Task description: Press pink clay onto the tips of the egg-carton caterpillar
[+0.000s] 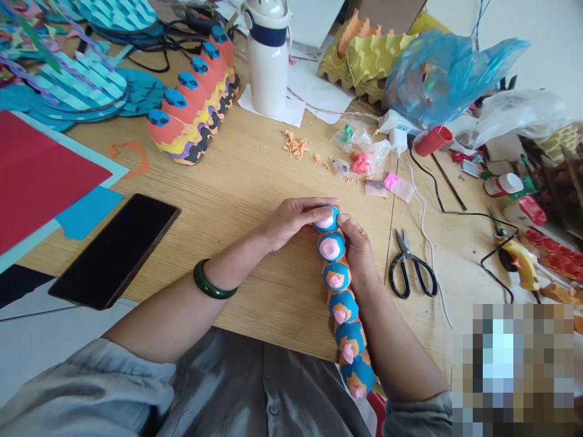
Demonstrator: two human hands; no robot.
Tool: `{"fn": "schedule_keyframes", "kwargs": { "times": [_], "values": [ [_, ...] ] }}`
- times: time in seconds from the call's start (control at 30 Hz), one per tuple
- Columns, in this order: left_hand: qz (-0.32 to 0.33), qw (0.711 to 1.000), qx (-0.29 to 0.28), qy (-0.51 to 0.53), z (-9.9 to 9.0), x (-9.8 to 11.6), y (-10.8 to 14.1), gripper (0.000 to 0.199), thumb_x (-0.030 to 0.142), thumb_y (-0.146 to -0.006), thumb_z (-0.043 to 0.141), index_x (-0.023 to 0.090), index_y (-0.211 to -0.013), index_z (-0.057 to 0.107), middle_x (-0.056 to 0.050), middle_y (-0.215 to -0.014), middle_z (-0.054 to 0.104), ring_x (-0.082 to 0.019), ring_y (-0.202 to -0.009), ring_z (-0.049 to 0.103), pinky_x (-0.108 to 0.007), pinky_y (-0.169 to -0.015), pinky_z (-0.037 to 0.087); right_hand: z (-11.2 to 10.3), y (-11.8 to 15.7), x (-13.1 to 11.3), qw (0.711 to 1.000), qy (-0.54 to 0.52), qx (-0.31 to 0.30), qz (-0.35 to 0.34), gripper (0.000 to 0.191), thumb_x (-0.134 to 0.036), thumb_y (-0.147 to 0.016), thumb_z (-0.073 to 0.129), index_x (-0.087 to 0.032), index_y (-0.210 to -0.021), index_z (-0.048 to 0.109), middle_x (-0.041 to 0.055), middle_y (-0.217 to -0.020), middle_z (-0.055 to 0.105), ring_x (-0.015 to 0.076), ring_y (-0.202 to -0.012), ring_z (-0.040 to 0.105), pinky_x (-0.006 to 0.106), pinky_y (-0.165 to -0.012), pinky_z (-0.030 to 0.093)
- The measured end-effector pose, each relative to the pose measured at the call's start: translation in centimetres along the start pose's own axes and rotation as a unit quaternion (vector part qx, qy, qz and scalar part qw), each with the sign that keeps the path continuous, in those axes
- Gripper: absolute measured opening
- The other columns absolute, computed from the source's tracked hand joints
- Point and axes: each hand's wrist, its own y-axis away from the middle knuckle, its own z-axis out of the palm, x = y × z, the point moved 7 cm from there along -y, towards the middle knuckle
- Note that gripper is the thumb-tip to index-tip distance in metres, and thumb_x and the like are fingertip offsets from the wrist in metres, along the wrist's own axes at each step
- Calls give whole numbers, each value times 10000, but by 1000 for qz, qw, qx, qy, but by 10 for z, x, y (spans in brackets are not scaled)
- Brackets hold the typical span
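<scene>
Between my hands lies an egg carton strip (345, 305) with a row of several bumps, orange with blue rings and pink clay on their tops. Its near end reaches past the table edge toward my lap. My left hand (298, 220) grips the far end, its thumb pressing on the pink clay of the farthest bump. Along the right side, my right hand (359, 249) holds the strip, its thumb at the farthest bump's edge. The fingers under the strip are partly hidden. Pink clay (392, 181) in a small opened wrapper lies beyond my right hand.
Black-handled scissors (412, 267) lie to the right, beside a white cable (423, 224). A phone (116, 250) and red paper (45, 176) are at left. Farther back stand a painted carton piece (194, 97) and a white bottle (268, 67). A glue gun (519, 261) sits far right.
</scene>
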Motion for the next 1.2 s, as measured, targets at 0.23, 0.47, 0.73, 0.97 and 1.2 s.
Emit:
{"fn": "schedule_keyframes", "kwargs": {
  "times": [0.23,0.47,0.73,0.97,1.2],
  "values": [
    [-1,1000,8,-10,1,-1,0,583,571,-787,858,224,-1252,807,-97,-1325,782,-330,-1294,688,-442,-1068,565,-1,-1,-1,999,-34,28,16,309,-513,-797,784,-252,-783,618,-45,-736,628,166,-706,567,345,-737,500],
    [10,1000,14,4,4,0,1,589,579,-839,810,217,-1302,773,-98,-1404,735,-300,-1263,693,-387,-1001,592,-3,-3,-1,997,-65,40,30,292,-498,-781,792,-250,-815,641,-39,-749,647,164,-692,574,342,-720,521],
    [-45,998,-28,19,17,-14,4,593,673,-839,780,145,-1109,798,-143,-1246,771,-237,-969,740,-374,-874,597,-20,-15,-17,994,-86,66,-26,315,-532,-777,781,-273,-769,601,-23,-731,655,188,-690,619,369,-674,553],
    [-109,990,-50,77,29,-26,12,477,603,-797,850,160,-958,774,-61,-947,764,-204,-913,692,-342,-851,551,-14,-9,-17,992,-98,61,-45,397,-542,-777,816,-256,-727,545,-61,-656,527,126,-600,518,309,-624,513],
    [-164,981,-50,94,31,-34,16,492,514,-663,975,151,-834,691,-9,-843,658,-151,-808,642,-312,-799,542,-13,-10,-8,995,-74,61,-42,420,-569,-804,816,-242,-744,559,-65,-674,513,115,-614,476,282,-602,436]
  ]
}}
